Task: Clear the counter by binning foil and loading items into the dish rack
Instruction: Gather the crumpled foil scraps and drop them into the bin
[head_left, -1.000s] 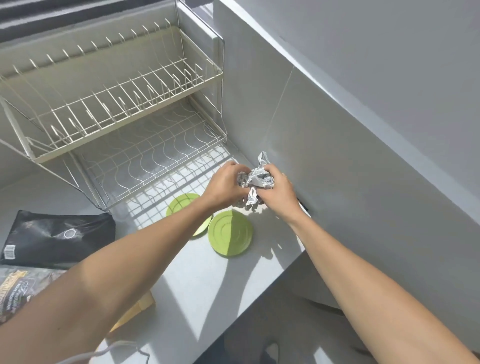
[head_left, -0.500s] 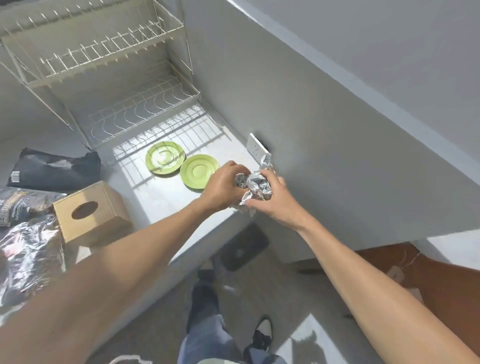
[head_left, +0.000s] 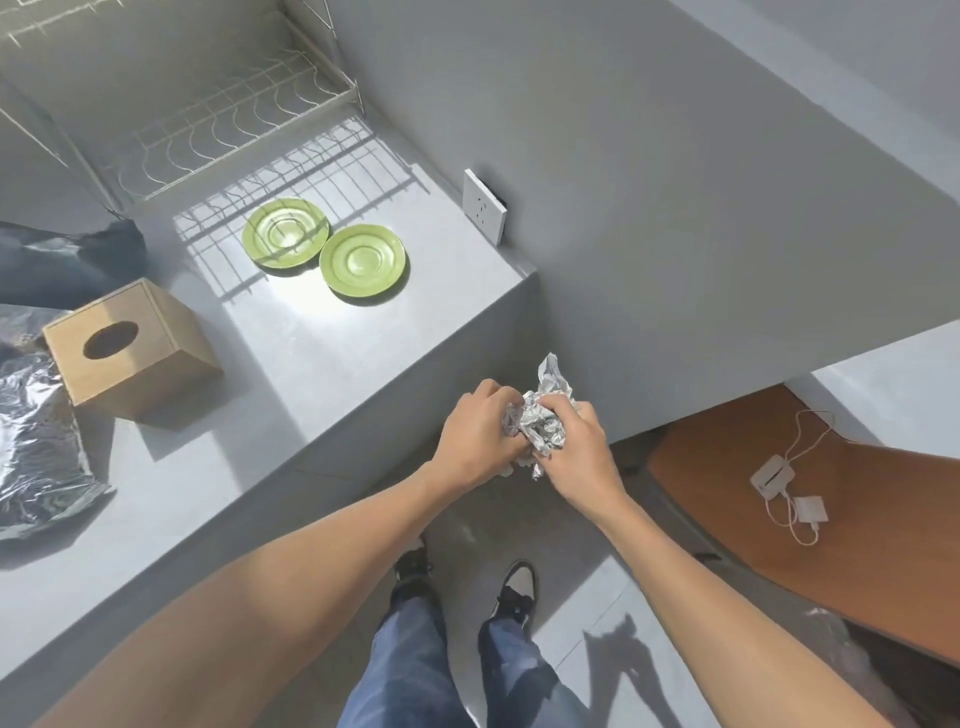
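A crumpled ball of silver foil (head_left: 540, 423) is squeezed between my left hand (head_left: 480, 436) and my right hand (head_left: 582, 452), held off the front corner of the grey counter (head_left: 322, 374), above the floor. Two green saucers (head_left: 285, 234) (head_left: 362, 262) lie side by side on the counter, in the sunlit patch. Behind them stands the white wire dish rack (head_left: 228, 135), its lower shelf bare; its upper tier is mostly cut off by the frame's top.
A wooden tissue box (head_left: 130, 348) sits left on the counter, with black and shiny plastic bags (head_left: 36, 452) beyond it. A wall socket (head_left: 484, 205) is beside the saucers. To the right a brown surface (head_left: 831, 525) holds white chargers (head_left: 774, 480). My legs and shoes are below.
Both hands carried the foil ball back from the counter's rear, past the saucers, to beyond its front corner. The view tilted down, so the rack moved up and the floor appeared.
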